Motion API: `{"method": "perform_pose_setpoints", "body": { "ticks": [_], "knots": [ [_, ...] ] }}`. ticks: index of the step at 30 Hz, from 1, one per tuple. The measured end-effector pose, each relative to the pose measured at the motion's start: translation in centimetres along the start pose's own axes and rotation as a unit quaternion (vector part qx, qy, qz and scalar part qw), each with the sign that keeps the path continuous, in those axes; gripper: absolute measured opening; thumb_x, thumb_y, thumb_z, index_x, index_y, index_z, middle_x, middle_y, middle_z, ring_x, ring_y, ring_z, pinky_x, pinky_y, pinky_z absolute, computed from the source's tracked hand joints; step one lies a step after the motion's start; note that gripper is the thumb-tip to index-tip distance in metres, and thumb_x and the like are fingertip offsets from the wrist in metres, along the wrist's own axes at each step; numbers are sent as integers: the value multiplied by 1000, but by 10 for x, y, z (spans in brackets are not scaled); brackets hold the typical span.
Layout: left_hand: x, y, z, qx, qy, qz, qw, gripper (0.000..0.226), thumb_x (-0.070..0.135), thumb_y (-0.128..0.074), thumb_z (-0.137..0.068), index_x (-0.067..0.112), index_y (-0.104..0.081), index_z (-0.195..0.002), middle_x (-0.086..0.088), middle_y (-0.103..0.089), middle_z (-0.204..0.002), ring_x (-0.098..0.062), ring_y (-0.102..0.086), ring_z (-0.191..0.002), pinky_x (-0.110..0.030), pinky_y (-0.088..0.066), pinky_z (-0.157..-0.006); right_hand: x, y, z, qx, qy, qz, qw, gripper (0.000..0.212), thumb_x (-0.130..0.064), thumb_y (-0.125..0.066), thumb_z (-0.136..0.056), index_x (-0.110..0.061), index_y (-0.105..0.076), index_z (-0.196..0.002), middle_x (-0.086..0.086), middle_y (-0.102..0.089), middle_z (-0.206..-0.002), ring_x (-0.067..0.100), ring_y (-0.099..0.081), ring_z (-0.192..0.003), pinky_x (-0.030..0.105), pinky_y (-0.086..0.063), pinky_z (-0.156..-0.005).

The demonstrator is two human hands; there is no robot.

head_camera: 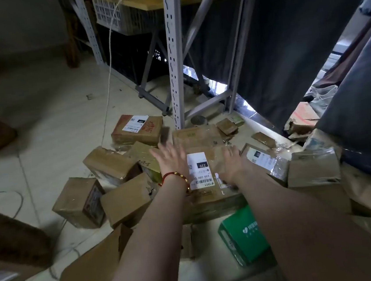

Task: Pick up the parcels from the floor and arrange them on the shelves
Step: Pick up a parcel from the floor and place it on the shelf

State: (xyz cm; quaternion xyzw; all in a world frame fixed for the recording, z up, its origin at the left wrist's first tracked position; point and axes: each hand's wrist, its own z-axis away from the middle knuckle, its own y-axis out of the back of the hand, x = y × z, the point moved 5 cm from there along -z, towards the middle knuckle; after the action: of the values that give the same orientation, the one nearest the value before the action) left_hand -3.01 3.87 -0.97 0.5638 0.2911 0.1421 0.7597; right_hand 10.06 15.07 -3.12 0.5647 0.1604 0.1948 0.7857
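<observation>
Several brown cardboard parcels lie in a heap on the tiled floor. In the middle is a large flat parcel (211, 195) with a white label marked 220. My left hand (170, 158), with a red bead bracelet at the wrist, is spread open over that parcel's left edge. My right hand (233, 165) lies open on its top right part, next to the label. Neither hand grips anything. Behind it sits a parcel with red print (136, 130). To the right lies a labelled parcel (264, 159), and a green box (242, 235) is at the front.
A grey metal shelf upright (174, 56) stands just behind the heap, with a white plastic crate (111, 13) on the rack at the left. A white cable (110, 72) hangs down to the floor. Dark curtains (295, 37) hang at the right. More boxes (14, 240) lie at the left.
</observation>
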Motion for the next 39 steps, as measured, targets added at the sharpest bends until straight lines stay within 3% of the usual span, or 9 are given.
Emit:
{"method": "perform_pose_setpoints", "body": {
  "ticks": [3, 7, 12, 15, 17, 23, 28, 33, 39],
  "knots": [
    [-12, -17, -1, -95, 54, 132, 985, 118, 75, -62, -73, 17, -2, -156, -19, -23, -158, -44, -30, -140, -64, -32, -107, 0, -5, 4, -44, -10, -36, 998, 102, -29, -72, -87, -22, 1, -157, 20, -14, -161, 41, -36, -139, 48, -42, -106],
    [-16, -41, 14, -224, 91, 408, 880, 114, 53, -76, -77, 12, -3, -154, -17, -31, -154, -39, -39, -136, -53, -43, -106, 1, -14, 4, -48, -80, -120, 988, 111, -37, -79, -77, -23, -2, -155, 27, -34, -148, 42, -44, -129, 52, -45, -103],
    [-18, -49, 14, -218, 144, 534, 804, 106, 47, -76, -79, 3, -11, -151, -21, -41, -145, -39, -47, -126, -45, -49, -93, 17, -17, -2, -49, -182, -219, 957, 113, -58, -83, -51, -10, -35, -141, 17, -58, -128, 36, -58, -114, 48, -46, -100],
    [-26, -51, 8, -217, 134, 526, 811, 71, 58, -66, -83, 11, -51, -136, -14, -56, -129, -27, -56, -100, -36, -51, -72, 27, -25, -13, -46, -224, -272, 935, 102, -58, -71, -29, -14, -57, -120, 11, -68, -105, 32, -65, -94, 46, -50, -91],
    [-31, -53, 6, -213, 131, 530, 810, 63, 64, -60, -82, 18, -59, -125, -10, -58, -125, -24, -54, -94, -34, -48, -69, 27, -25, -9, -49, -238, -289, 926, 82, -58, -72, -40, -15, -62, -110, 11, -66, -105, 32, -61, -96, 44, -48, -92],
    [-46, -55, 1, -164, 207, 589, 764, 60, 58, -49, -89, 11, -56, -125, -14, -59, -125, -32, -56, -101, -40, -48, -86, 24, -10, -3, -28, -243, -335, 910, 70, -59, -71, -61, -15, -62, -114, 14, -61, -120, 34, -54, -113, 44, -46, -98],
    [-57, -42, -11, -96, 224, 632, 736, 63, 43, -56, -95, 4, -43, -142, -18, -50, -141, -37, -49, -125, -44, -42, -105, 30, -16, -13, -4, -246, -417, 875, 54, -59, -74, -52, -13, -59, -77, 11, -69, -103, 34, -62, -99, 44, -52, -90],
    [-65, -17, -18, -38, 196, 604, 772, 42, 30, -49, -100, 2, -54, -131, -17, -58, -129, -35, -53, -119, -40, -42, -99, 31, -5, -11, 22, -261, -465, 846, 93, -66, -75, -39, -10, -61, -113, 9, -68, -100, 31, -66, -88, 40, -56, -83],
    [-89, 24, -20, 71, 167, 590, 787, 34, 26, -43, -103, 1, -61, -119, -18, -63, -119, -33, -57, -108, -36, -41, -84, 14, 18, 4, 36, -226, -525, 819, 88, -74, -72, -62, -6, -60, -116, 9, -64, -106, 33, -63, -99, 44, -51, -94]
  ]
}}
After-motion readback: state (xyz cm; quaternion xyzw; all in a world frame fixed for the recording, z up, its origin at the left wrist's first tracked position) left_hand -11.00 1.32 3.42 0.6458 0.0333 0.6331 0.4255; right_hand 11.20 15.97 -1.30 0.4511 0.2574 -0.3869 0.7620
